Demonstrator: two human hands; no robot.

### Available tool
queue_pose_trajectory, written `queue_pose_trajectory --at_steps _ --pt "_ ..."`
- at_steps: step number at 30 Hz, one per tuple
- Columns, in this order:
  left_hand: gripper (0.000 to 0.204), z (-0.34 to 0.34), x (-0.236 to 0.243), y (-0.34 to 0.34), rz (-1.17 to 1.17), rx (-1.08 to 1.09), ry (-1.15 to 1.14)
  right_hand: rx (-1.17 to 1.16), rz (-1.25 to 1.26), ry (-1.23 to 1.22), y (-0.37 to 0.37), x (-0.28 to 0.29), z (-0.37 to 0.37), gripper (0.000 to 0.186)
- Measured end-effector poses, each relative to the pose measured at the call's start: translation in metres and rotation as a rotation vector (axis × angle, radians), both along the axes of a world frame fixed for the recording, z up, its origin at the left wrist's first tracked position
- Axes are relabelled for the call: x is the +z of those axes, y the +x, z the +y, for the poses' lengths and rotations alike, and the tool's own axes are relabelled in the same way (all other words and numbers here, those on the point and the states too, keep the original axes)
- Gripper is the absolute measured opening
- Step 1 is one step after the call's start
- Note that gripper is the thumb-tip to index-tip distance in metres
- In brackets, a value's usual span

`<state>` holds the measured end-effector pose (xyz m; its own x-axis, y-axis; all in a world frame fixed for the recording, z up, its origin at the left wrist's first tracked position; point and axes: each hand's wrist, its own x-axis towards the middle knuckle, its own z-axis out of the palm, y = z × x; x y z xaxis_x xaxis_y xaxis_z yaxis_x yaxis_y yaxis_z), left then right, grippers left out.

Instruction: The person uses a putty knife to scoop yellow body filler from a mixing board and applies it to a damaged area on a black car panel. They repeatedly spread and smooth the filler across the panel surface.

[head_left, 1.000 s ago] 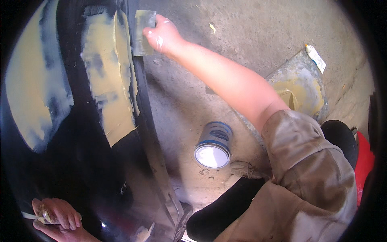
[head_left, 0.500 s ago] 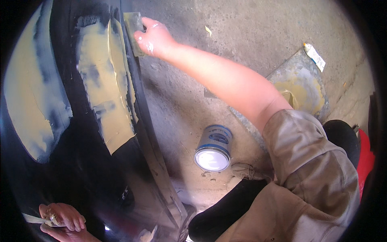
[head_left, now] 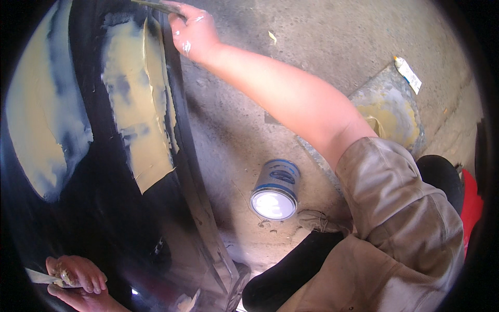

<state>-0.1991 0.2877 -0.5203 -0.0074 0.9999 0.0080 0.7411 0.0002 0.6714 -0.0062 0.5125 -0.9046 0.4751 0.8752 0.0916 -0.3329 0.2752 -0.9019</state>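
At the far edge of a black car body panel (head_left: 112, 218), my right hand (head_left: 191, 31) is closed on a thin flat filler spreader (head_left: 156, 6), seen nearly edge-on. White smears mark this hand. Just nearer than the spreader lies a beige patch of body filler (head_left: 138, 99) with a raised ridge along its right side. A second, wider filler patch (head_left: 41, 109) covers the panel on the left. Low at the left, my left hand (head_left: 83, 281) is closed around a putty knife (head_left: 39, 276), whose pale blade points left; its fingers hide most of the handle.
On the concrete floor a blue-and-grey tin (head_left: 275, 190) stands close to the panel's edge. To the right, partly behind my arm, lies a mixing board (head_left: 403, 99) with beige filler on it. A white tube (head_left: 408, 75) rests at its far corner. My dark trouser leg (head_left: 291, 270) is nearby.
My right hand has moved farther away and slightly left, and the spreader has turned from face-on to nearly edge-on, now over the panel. My left hand has shifted slightly left with the putty knife.
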Motion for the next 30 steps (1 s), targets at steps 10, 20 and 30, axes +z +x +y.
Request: queue_pose_trajectory --at_steps 10,20,30 --pt "0.045 0.006 -0.003 0.007 -0.135 -0.164 -0.186 -0.017 -0.066 0.239 -0.020 -0.012 0.018 0.034" --pt "0.046 0.005 -0.007 0.011 -0.085 -0.175 -0.182 0.140 -0.157 0.176 -0.031 -0.017 -0.013 0.041" --pt "0.049 0.000 0.001 -0.009 -0.112 -0.132 -0.150 0.274 -0.091 0.096 -0.036 -0.017 -0.041 0.041"
